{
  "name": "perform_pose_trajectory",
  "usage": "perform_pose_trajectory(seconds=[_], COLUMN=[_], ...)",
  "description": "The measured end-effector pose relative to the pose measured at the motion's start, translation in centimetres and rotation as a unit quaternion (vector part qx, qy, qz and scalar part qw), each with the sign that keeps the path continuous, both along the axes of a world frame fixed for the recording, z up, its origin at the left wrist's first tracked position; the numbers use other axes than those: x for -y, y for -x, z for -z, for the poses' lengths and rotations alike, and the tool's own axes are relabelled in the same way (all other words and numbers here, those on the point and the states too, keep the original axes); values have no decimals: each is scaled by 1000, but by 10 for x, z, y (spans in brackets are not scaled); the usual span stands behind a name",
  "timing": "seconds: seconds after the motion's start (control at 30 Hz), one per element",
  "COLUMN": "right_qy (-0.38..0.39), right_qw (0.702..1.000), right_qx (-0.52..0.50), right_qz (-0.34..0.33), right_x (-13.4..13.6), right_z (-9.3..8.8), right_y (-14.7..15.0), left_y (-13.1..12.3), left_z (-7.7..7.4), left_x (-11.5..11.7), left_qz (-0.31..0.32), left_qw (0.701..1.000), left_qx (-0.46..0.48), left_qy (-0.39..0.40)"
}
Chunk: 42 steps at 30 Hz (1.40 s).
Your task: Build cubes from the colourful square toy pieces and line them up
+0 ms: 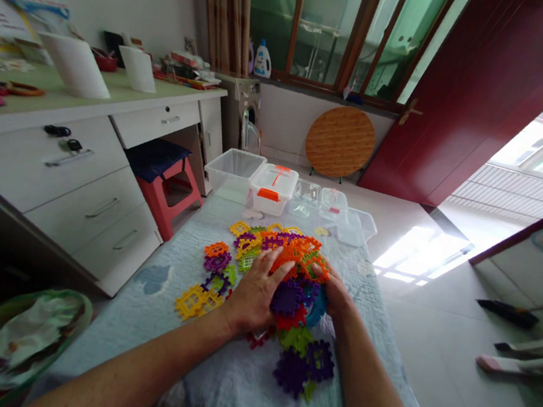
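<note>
A heap of interlocking plastic building pieces in orange, purple, yellow, green, red and blue lies on a cloth-covered surface. My left hand rests against the heap's left side, fingers spread over orange and purple pieces. From the right, my right hand cups the heap beside orange and blue pieces, its fingertips partly hidden. Yellow square pieces lie loose left of my left hand. Nearer to me are dark purple pieces and a light green one.
Behind the heap stand an uncovered clear bin, a lidded box with orange clips and several smaller clear containers. A red stool is under the desk at left. A green-rimmed basket sits at lower left.
</note>
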State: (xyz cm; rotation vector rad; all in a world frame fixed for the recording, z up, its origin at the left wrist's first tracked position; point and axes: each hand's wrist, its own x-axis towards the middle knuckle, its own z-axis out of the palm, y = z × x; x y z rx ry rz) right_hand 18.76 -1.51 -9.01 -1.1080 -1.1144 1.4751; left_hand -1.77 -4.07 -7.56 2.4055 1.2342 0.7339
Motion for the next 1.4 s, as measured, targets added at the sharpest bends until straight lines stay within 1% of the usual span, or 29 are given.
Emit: perform_pose_trajectory(seconds=[0.13,0.33,0.4,0.43,0.5,0.53,0.6,0.63,0.7,0.77,0.8,0.83,0.9,0.93,1.0,1.07,1.13,1.17,1.2,1.27,1.33,1.4], right_qy=[-2,12,14,12,3,-4,-22,-34,-65,-103,-125,-146,-179,-187,-182,-157,-141,-146,-146,-124,-119,-108], right_qw=[1000,997,997,998,999,996,981,965,919,872,856,848,845,847,852,859,860,855,846,829,825,825], right_qx=[8,-39,-38,-26,29,75,190,256,385,477,501,510,494,483,470,473,484,496,511,543,551,553], right_qz=[8,63,67,62,46,40,39,43,54,35,8,-26,-100,-123,-139,-117,-74,-45,-32,-41,-36,-41], right_x=[0,-3,-6,-8,-13,-16,-20,-21,-21,-17,-14,-12,-10,-12,-22,-40,-65,-78,-91,-113,-129,-137], right_z=[-3,-16,-22,-24,-29,-32,-38,-42,-51,-61,-66,-70,-78,-81,-83,-82,-75,-70,-64,-51,-38,-27], right_y=[2,7,8,8,8,8,7,7,7,6,6,5,1,-1,-7,-11,-12,-10,-7,2,13,23], left_y=[-1,11,19,23,31,35,43,46,54,61,64,68,75,78,86,95,103,108,112,119,124,127], left_z=[-5,-17,-23,-26,-30,-31,-30,-28,-23,-18,-17,-16,-18,-20,-23,-25,-22,-20,-16,-7,2,9], left_x=[-9,-23,-27,-29,-34,-37,-43,-47,-54,-59,-60,-61,-60,-58,-56,-55,-57,-58,-60,-61,-61,-58], left_qz=[-6,-16,-40,-53,-62,-60,-63,-70,-88,-98,-101,-101,-91,-80,-60,-56,-61,-63,-68,-79,-90,-91], left_qw=[1000,992,986,981,967,960,951,950,950,951,953,954,957,958,965,977,985,987,988,988,985,982], left_qx=[27,128,159,176,211,225,238,238,233,220,212,203,184,174,149,113,75,58,43,8,-37,-74], left_qy=[-6,1,35,64,131,158,184,188,190,193,194,195,206,212,206,173,140,132,129,134,144,147])
